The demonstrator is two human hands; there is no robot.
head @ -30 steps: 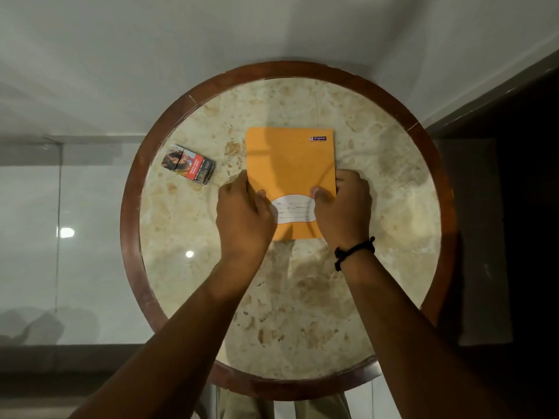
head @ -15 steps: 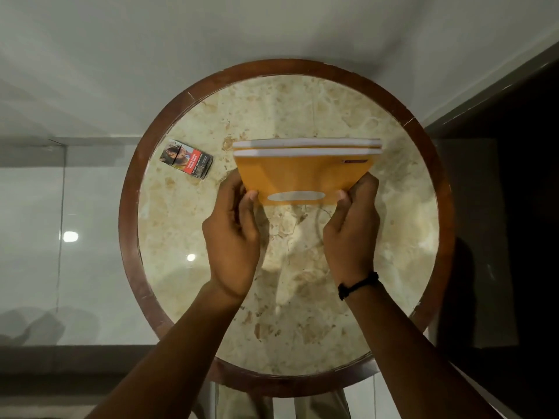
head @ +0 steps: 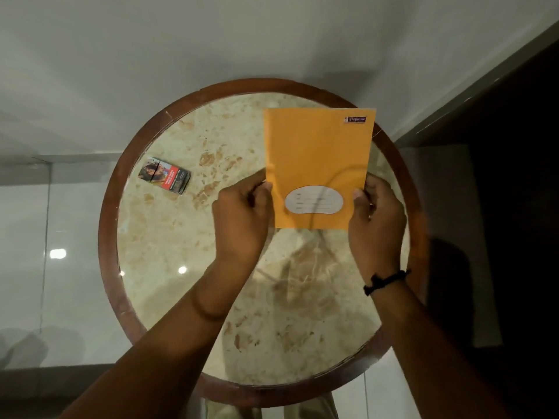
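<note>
While a cigarette pack (head: 165, 176) is lying on the counter's (head: 106, 237) left, the left hand (head: 242, 219) is pinching the orange notebook's (head: 317, 158) left edge and the right hand (head: 378, 222) its right, fingers (head: 359, 195) clamped on the cover, probably keeping it level over the counter's right half.

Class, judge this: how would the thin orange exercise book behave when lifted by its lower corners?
The thin orange exercise book is probably light: the left hand and right hand hold it by pinching its lower corners. It likely flexes somewhat, since its cover shows a curved crease.
</note>
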